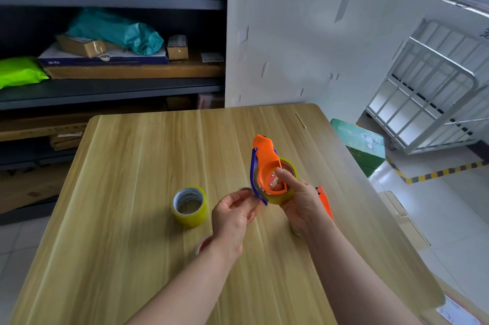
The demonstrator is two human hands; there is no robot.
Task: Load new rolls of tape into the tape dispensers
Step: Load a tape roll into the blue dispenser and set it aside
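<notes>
Right hand (pixel 301 205) grips the orange dispenser (pixel 266 160), thumb inside its loaded roll (pixel 280 199), left hand (pixel 232 216) pinching its blue edge, spare roll (pixel 190 206) just left of it.

Both bare arms reach forward, side by side. The right hand (pixel 299 200) grips the orange tape dispenser (pixel 266 163), thumb on top. The left hand (pixel 234 214) has curled fingers at its blue edge; the pinch is too blurry to tell.

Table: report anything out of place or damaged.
Nothing spilled or broken. A thin strip lies loose near the far right corner of the table; a pale ring, part-hidden at the wrist of the left hand, may be a spent core.
</notes>
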